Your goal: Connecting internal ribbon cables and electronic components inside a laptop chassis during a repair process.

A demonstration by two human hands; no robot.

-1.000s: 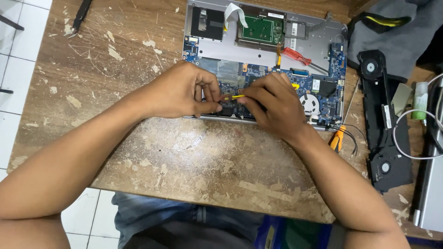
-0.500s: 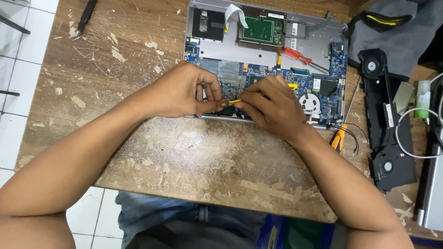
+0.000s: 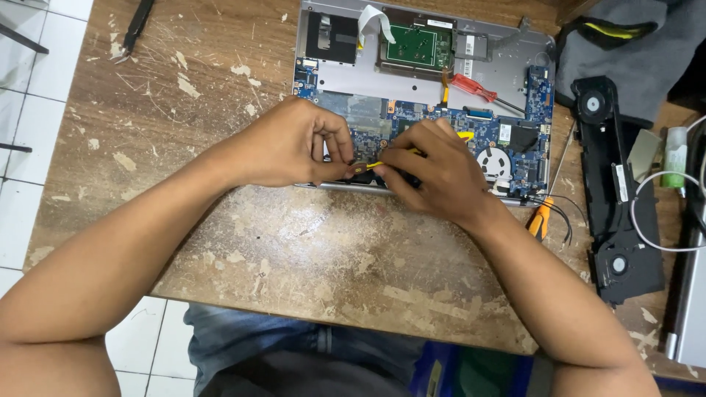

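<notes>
An opened laptop chassis (image 3: 507,73) lies on a worn wooden table (image 3: 294,250), its blue motherboard (image 3: 515,132) and round fan (image 3: 494,162) exposed. My right hand (image 3: 434,176) is closed around a yellow-handled tool (image 3: 373,166), whose tip points left at the board's near edge. My left hand (image 3: 294,143) rests on the board's left part, fingers pinched right at that tool tip. What the fingertips touch is hidden.
A red-handled screwdriver (image 3: 474,87) lies on the chassis. An orange-handled tool (image 3: 539,219) and black wires (image 3: 560,215) sit by the laptop's right corner. Black speaker parts (image 3: 614,184) and a green bottle (image 3: 675,156) lie at right. Black tweezers (image 3: 136,26) rest at far left.
Both hands stay at the same spot on the board's near edge, with only small finger shifts around the yellow tool.
</notes>
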